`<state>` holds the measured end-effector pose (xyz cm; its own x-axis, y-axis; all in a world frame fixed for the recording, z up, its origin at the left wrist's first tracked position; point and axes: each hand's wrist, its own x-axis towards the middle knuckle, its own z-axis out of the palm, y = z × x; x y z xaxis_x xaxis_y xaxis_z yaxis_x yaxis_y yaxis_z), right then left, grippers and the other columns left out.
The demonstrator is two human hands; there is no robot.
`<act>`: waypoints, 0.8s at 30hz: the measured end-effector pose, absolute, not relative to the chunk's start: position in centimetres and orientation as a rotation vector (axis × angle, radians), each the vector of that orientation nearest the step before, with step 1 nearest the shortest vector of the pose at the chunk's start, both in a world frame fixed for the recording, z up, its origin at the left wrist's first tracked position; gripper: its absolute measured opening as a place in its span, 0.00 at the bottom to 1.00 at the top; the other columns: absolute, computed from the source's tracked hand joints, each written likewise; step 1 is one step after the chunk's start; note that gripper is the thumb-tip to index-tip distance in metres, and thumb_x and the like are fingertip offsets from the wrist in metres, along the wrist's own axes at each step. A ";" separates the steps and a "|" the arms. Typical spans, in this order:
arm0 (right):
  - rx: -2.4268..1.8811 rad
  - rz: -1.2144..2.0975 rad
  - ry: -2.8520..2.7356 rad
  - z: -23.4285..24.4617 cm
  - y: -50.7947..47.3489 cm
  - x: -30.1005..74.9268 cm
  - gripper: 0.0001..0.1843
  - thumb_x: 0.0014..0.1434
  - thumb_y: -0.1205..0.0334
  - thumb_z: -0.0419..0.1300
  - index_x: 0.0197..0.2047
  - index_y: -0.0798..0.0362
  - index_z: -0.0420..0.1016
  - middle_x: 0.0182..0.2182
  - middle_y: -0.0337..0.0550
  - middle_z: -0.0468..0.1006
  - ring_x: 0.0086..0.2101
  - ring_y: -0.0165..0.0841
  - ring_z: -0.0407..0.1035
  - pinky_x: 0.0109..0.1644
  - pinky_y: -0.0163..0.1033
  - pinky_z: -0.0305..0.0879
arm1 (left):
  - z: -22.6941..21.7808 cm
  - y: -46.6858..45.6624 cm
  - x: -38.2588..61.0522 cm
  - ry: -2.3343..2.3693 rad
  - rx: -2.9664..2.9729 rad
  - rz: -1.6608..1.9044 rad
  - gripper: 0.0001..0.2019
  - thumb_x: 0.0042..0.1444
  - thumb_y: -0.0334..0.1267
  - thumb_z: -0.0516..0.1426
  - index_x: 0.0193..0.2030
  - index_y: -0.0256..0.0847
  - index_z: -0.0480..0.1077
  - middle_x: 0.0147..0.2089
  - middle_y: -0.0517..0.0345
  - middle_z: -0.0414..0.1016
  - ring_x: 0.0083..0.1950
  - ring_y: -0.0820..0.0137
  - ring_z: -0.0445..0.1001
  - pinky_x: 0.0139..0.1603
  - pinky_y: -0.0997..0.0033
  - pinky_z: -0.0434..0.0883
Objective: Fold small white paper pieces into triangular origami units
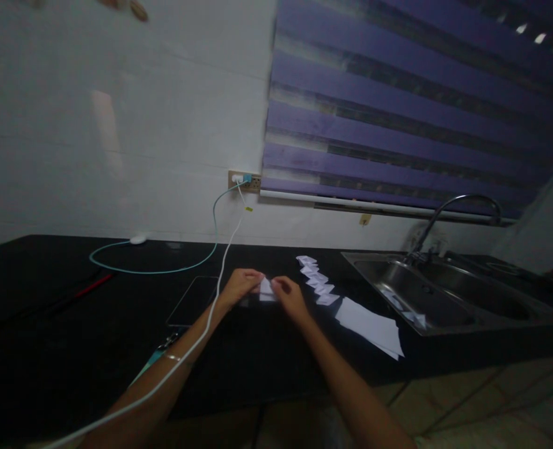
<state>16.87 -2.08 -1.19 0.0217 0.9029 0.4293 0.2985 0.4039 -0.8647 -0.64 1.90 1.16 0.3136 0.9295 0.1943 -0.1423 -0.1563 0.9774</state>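
Note:
Both my hands meet over a black countertop (pixel 70 337) and pinch a small folded white paper (pixel 266 290) between them. My left hand (pixel 239 285) grips its left side with curled fingers. My right hand (pixel 289 295) holds its right side, thumb and fingers pressed together. Just right of my hands a row of several small folded white papers (pixel 316 279) lies on the counter. Nearer the front edge sits a loose pile of white sheets (pixel 372 327).
A steel sink (pixel 449 299) with a curved tap (pixel 449 215) sits at the right. A white cable (pixel 220 274) and a teal cable (pixel 164 268) run from a wall socket (pixel 244 181) across the counter. A dark phone or tablet (pixel 193 300) lies left of my hands. Purple blinds (pixel 398 106) hang above.

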 end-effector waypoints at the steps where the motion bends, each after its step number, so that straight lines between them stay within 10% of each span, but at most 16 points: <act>1: -1.121 0.729 -1.530 -1.4 -1.9 16.8 0.17 0.57 0.51 0.59 0.39 0.57 0.77 0.32 0.45 0.77 0.33 0.34 0.71 0.37 0.36 0.67 | 1.2 1.8 -0.5 0.784 1.414 1.139 0.14 0.44 0.42 0.67 0.32 0.32 0.77 0.31 0.48 0.79 0.32 0.66 0.76 0.34 0.71 0.72; 24: -1.095 0.830 -1.544 -2.4 -1.4 17.1 0.18 0.51 0.51 0.63 0.24 0.59 0.80 0.16 0.36 0.67 0.20 0.25 0.55 0.24 0.31 0.48 | 0.9 1.2 1.1 0.888 1.940 1.177 0.14 0.50 0.48 0.61 0.32 0.38 0.68 0.27 0.62 0.68 0.27 0.73 0.65 0.27 0.76 0.60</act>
<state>17.07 -1.36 -2.43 -0.0613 0.9372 0.3434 0.2307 0.3480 -0.9087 1.09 1.23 0.85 0.3549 0.8240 0.4416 0.1985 -0.5280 0.8258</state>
